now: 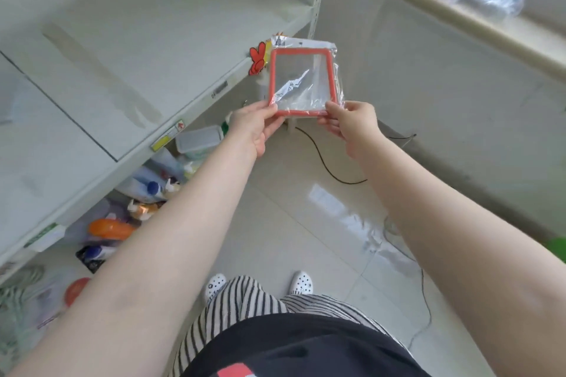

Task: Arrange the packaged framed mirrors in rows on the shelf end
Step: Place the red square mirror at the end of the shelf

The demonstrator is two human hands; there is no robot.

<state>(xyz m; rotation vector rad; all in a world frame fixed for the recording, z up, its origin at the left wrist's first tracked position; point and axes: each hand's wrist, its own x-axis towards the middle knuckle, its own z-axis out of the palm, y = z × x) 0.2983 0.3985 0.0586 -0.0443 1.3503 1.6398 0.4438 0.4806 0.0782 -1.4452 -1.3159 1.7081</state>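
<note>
A mirror with an orange-red frame, sealed in a clear plastic bag with a hang tab, is held up in front of the right end of the white shelf. My left hand pinches its lower left corner. My right hand pinches its lower right corner. The mirror stands upright, its face toward me, just past the shelf's front edge. No other packaged mirror shows on the shelf board.
A red-orange cartoon sticker hangs on the shelf edge beside the mirror. Bottles and a plastic box crowd the lower shelf at left. A black cable runs over the tiled floor. A window sill holds clear plastic packaging.
</note>
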